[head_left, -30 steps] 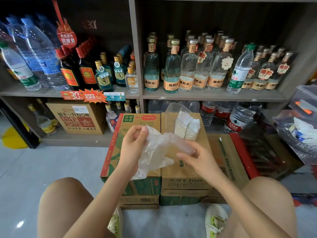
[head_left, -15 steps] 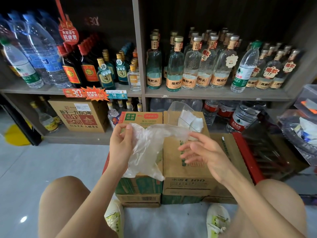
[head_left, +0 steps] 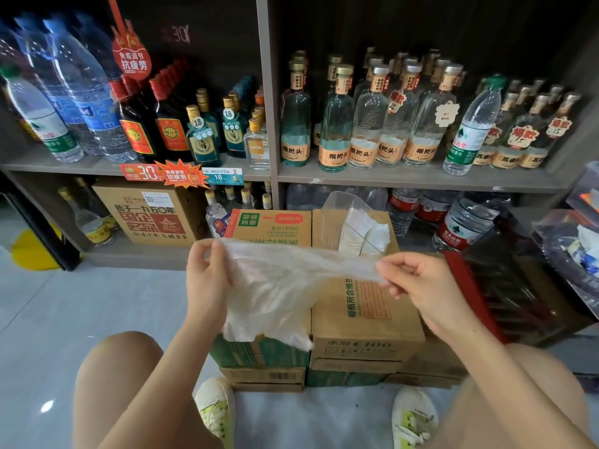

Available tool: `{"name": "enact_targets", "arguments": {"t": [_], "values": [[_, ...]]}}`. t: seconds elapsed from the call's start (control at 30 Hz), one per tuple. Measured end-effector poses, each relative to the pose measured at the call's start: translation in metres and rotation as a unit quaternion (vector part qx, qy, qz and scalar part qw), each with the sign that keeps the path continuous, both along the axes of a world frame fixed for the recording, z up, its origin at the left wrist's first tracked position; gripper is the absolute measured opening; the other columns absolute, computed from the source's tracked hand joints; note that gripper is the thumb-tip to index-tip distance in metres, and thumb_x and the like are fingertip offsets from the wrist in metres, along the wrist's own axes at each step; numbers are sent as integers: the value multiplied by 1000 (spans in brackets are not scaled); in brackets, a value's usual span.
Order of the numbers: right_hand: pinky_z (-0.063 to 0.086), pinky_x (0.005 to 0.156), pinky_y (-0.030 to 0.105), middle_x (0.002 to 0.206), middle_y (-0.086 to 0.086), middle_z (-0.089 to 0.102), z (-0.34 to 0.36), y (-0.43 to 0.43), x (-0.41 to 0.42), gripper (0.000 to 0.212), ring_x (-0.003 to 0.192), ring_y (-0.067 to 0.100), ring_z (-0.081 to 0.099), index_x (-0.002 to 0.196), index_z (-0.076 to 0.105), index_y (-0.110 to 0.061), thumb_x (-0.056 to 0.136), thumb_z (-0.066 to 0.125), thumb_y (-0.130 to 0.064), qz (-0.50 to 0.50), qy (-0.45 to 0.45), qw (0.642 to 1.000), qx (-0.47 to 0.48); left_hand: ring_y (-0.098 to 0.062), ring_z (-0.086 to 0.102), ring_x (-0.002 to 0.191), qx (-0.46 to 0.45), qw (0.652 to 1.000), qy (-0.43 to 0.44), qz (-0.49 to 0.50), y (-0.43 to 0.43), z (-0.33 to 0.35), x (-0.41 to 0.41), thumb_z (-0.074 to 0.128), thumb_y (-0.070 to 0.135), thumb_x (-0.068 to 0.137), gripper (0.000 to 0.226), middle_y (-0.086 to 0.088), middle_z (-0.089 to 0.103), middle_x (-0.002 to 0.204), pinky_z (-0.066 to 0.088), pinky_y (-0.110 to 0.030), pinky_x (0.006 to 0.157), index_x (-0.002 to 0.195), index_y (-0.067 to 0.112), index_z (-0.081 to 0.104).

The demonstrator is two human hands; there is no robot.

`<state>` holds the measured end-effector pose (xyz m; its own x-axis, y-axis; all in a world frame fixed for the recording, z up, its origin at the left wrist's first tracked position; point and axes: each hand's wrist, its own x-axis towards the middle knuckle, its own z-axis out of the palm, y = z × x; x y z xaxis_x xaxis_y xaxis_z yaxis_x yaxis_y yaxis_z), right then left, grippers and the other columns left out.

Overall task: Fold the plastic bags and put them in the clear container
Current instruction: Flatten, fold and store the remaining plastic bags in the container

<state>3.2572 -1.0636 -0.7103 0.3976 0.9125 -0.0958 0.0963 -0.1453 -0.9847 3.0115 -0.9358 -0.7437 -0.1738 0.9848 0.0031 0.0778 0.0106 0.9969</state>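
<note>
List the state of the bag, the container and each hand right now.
plastic bag: unfolded, stretched between both hands, lower part hanging.
clear container: upright on a cardboard box, open top, folded bags inside.
left hand: pinches the bag's left corner.
right hand: pinches the bag's right end.

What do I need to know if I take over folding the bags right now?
Left hand: pinches the top left corner of the thin, translucent, crinkled plastic bag.
Right hand: pinches its top right end; the bag hangs spread between them, unfolded.
Clear plastic container: stands on the brown cardboard box behind the bag, with folded white bags inside.
Done: some bags folded and stored.
Left: fold this bag, put it in.
</note>
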Motion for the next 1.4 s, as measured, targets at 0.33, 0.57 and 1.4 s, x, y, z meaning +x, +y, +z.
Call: {"name": "enact_targets", "arguments": {"t": [0.33, 0.57, 1.4], "values": [[50, 75, 24, 87, -19, 56, -37, 36, -5, 48, 81, 2, 58, 130, 53, -19, 92, 51, -48, -81, -333, 939, -38, -26, 50, 69, 6, 982, 186, 19, 41, -47, 33, 30, 15, 104, 15, -5, 51, 76, 32, -30, 53, 98, 6, 41], [53, 63, 25, 85, -15, 59, -117, 48, -44, 60, 72, 0, 57, 125, 55, -29, 79, 53, -68, 79, -351, 920, -156, -37, 54, 120, -229, 971, 48, -54, 78, -69, 30, 39, 82, 77, 95, -15, 54, 135, 45, -53, 100, 141, 12, 40], [47, 63, 27, 94, -4, 74, -100, 19, -9, 16, 82, 18, 67, 101, 75, -24, 88, 66, -24, -16, -465, 885, -9, -21, 63, 71, -284, 944, -156, -60, -2, -60, -20, 57, -7, 91, 5, -13, 61, 86, 59, -23, 57, 88, -3, 57]]}}
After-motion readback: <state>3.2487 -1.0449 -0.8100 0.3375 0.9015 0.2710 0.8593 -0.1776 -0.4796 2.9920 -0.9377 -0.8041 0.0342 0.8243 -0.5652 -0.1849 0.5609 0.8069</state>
